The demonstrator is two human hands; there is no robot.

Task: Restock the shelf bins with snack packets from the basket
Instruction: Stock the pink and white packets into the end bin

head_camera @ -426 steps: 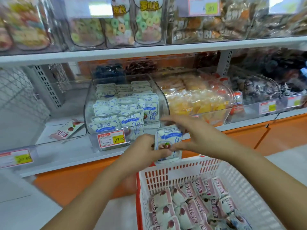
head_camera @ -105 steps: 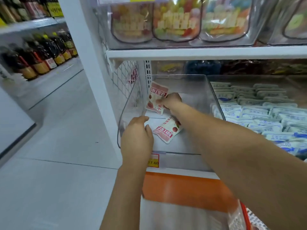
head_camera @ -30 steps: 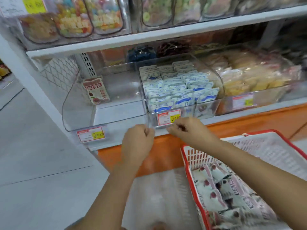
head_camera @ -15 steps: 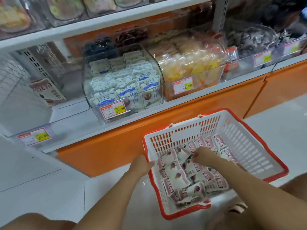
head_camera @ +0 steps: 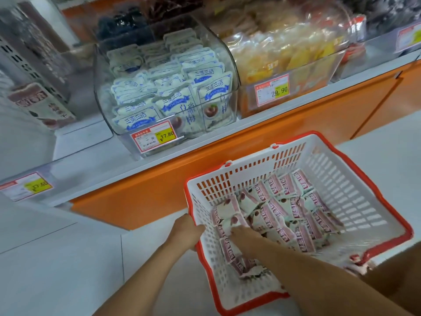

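Since the frame half a second back, the right hand (head_camera: 242, 237) is sliding from the pile's middle toward its left edge, and the left hand (head_camera: 185, 230) is landing on the rim of the basket (head_camera: 355, 201). The shelf (head_camera: 159, 169) is running across mid-frame. The near-empty bin (head_camera: 82, 137), upper left, is holding one pink packet (head_camera: 41, 106). The basket is sitting lower right, with snack packets (head_camera: 282, 215) heaped in its bottom. The left hand is gripping the left rim. The right fingers (head_camera: 234, 232) are pressing into the packets; whether they are pinching or only touching, we cannot tell. We are judging the packets light, soft and slick, so best pinching them by the flat sealed edges.
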